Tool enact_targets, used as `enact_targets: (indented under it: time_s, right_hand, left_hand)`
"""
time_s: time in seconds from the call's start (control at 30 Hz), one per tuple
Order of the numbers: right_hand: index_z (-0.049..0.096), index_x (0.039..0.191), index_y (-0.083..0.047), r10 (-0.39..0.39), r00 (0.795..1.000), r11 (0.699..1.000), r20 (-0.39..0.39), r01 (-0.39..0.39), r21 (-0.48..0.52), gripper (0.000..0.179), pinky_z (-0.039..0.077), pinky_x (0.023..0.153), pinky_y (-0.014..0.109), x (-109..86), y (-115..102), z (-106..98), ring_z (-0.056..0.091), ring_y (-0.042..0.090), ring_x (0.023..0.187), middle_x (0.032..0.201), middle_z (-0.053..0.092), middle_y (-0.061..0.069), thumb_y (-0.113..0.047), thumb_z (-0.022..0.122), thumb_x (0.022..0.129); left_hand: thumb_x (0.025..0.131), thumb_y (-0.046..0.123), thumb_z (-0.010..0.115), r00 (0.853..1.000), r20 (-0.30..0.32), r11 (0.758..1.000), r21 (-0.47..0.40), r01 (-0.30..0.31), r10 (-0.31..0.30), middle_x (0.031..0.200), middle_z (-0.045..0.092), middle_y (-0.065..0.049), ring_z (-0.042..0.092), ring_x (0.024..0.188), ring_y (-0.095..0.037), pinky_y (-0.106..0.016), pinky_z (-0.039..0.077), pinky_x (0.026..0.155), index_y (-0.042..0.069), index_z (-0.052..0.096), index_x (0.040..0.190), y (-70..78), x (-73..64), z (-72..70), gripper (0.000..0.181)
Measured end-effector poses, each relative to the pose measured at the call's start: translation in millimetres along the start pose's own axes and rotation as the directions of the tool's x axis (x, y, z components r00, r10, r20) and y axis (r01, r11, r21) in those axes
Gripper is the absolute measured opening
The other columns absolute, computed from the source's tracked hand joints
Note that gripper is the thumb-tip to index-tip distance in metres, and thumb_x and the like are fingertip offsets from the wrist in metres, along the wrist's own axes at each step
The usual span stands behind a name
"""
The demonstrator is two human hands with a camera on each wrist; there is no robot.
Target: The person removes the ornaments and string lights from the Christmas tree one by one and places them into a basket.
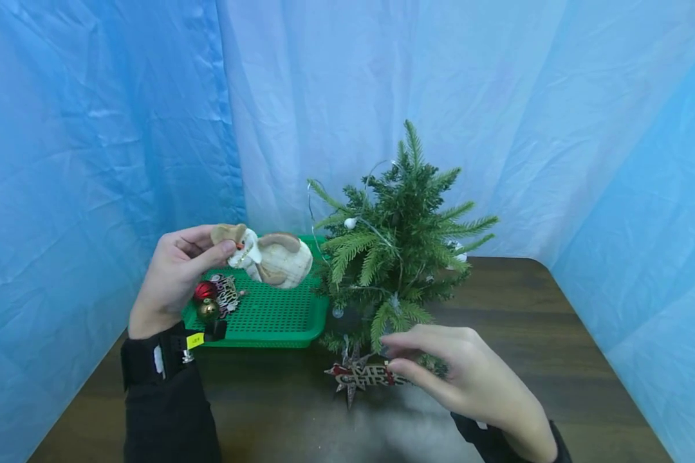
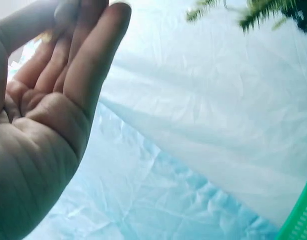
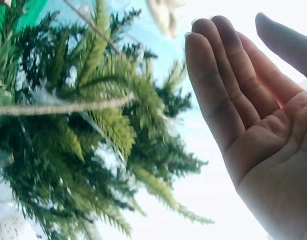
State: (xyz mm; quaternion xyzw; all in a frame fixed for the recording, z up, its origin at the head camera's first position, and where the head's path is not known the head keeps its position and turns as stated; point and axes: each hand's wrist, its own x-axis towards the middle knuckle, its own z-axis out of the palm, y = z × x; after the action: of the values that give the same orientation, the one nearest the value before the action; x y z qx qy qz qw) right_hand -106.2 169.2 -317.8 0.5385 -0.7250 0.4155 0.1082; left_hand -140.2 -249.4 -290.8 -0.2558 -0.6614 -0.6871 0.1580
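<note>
My left hand (image 1: 176, 276) pinches the head end of a cream and tan fabric snowman ornament (image 1: 284, 257) between thumb and fingers. The ornament lies sideways in the air above the green basket. In the left wrist view the fingers mostly hide it. My right hand (image 1: 460, 370) is in front of the small Christmas tree (image 1: 405, 225), low down, with nothing in its grasp. Its fingers look fairly straight and the thumb stands apart in the right wrist view. Beside its fingertips hangs a "Merry Christmas" sign (image 1: 370, 375) with a glittery star (image 1: 350, 386).
A green plastic basket (image 1: 284, 339) stands left of the tree. Inside lie a red ball (image 1: 205, 290), a gold ball (image 1: 208, 309) and a silvery lettered ornament (image 1: 227, 294). A wire light string (image 1: 382, 235) wraps the tree. Blue curtains (image 1: 347, 96) enclose the dark wooden table (image 1: 527, 321).
</note>
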Motion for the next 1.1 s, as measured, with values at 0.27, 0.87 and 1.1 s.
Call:
enact_targets:
  time_s: [0.27, 0.87, 1.1]
  right_hand:
    - [0.068, 0.128, -0.011, -0.066, 0.997, 0.998, 0.042, 0.065, 0.012, 0.030, 0.053, 0.073, 0.015, 9.5, 0, 20, 0.067, 0.001, 0.089, 0.106, 0.072, -0.005, -0.008, 0.067, 0.099]
    - [0.070, 0.126, -0.010, -0.002, 0.982, 0.998, 0.187, 0.013, -0.058, 0.026, 0.046, 0.070, 0.009, 39.8, 9, 74, 0.062, -0.004, 0.082, 0.109, 0.072, -0.002, -0.021, 0.064, 0.102]
    - [0.071, 0.124, -0.010, 0.085, 0.977, 0.922, 0.196, -0.003, -0.386, 0.027, 0.053, 0.087, 0.020, 55.7, 22, 115, 0.068, 0.012, 0.106, 0.118, 0.071, 0.003, -0.024, 0.068, 0.100]
  left_hand:
    - [0.094, 0.001, 0.071, 0.973, -0.210, 0.996, -0.020, 0.092, -0.094, 0.105, 0.075, -0.014, 0.073, 0.088, -0.017, -0.026, 0.059, 0.074, -0.013, 0.065, 0.123, -15.4, 16.5, -17.4, 0.032]
    - [0.090, 0.023, 0.080, 0.857, -0.381, 0.902, 0.113, 0.417, -0.348, 0.099, 0.075, 0.006, 0.072, 0.086, -0.008, -0.025, 0.058, 0.075, -0.001, 0.061, 0.136, -75.6, 44.9, -50.0, 0.055]
    - [0.095, 0.026, 0.075, 0.831, -0.289, 0.806, 0.234, 0.544, -0.476, 0.127, 0.065, -0.013, 0.069, 0.098, -0.008, -0.029, 0.056, 0.087, 0.000, 0.051, 0.147, -98.3, 60.7, -47.0, 0.063]
